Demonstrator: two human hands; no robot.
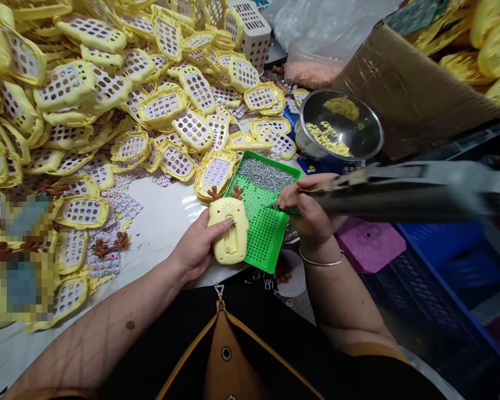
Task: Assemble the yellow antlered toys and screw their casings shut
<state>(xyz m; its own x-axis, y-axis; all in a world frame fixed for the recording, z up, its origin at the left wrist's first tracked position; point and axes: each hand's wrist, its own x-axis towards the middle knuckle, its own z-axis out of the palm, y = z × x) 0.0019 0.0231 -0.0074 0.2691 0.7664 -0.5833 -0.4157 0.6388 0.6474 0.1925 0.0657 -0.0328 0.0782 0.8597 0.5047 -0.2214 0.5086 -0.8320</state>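
Holding in the left hand (pixel 195 247), thumb laid across the top, a pale yellow plastic toy-phone shell with brown antlers (pixel 229 230), back side up at lower centre of the frame, above the white worktop (pixel 158 222) and touching or just beside the near left edge of a green perforated plastic tray (pixel 262 239). Gripping in the right hand (pixel 310 214), fingers wrapped tight round the front end, a long grey powered screwdriver (pixel 400 194), blurred and running off to the right edge, tip down on the tray's grid of holes, just below small silver screws (pixel 266 173) heaped across the tray's far end. Judging from this: at the screw-pickup step, fetching a screw onto the driver tip, with the shell back turned up for fastening. Cannot tell whether a screw sits on the tip, being too small and half hidden by the fingers. Next move probably calls for carrying the tip a short way left to a screw hole in the shell back, setting the driver square over it, and bracing the shell firmly against the turning; holes themselves too small to make out. Round about: a heap of yellow front shells with white grid keypads (pixel 108 100) filling the upper left, a round steel bowl of small yellow parts (pixel 358 136) beyond the tray at upper centre right, a pink square lid (pixel 369 244) under the driver at right.
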